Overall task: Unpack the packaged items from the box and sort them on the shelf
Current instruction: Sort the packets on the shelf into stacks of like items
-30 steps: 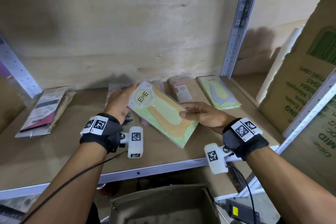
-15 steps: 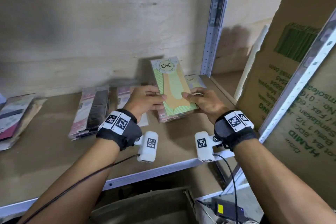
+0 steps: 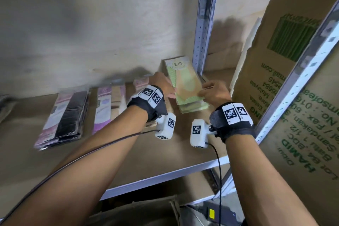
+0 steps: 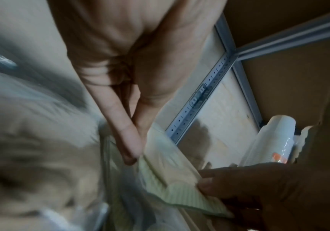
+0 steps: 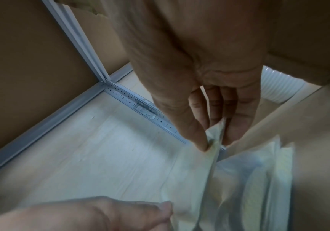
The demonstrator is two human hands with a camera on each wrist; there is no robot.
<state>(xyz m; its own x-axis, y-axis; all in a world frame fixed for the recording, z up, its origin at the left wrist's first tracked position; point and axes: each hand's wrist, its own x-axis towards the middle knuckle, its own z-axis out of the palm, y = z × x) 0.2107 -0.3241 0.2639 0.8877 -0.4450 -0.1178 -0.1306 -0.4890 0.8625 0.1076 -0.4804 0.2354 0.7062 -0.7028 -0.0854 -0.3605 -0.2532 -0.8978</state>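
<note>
A green packet [image 3: 185, 82] marked ENE lies on top of a pile of like green packets [image 3: 194, 107] at the right end of the shelf, beside the metal upright. My left hand [image 3: 171, 93] pinches its left edge between thumb and forefinger [image 4: 129, 150]. My right hand [image 3: 201, 93] pinches the right edge [image 5: 215, 137] with thumb and fingers. In the left wrist view the green packet [image 4: 172, 184] runs between both hands. The source box [image 3: 139, 213] shows below the shelf; its inside is hidden.
Two more piles lie to the left: purple and black packets [image 3: 64, 115] and purple and beige packets [image 3: 110, 106]. The metal upright [image 3: 203, 24] stands right behind the green pile. A big printed carton [image 3: 293, 71] and a white roll [image 3: 244, 51] stand to the right.
Both hands carried the green packet from mid-shelf, tilted, to the right and back. It now lies flat on the green pile beside the upright.
</note>
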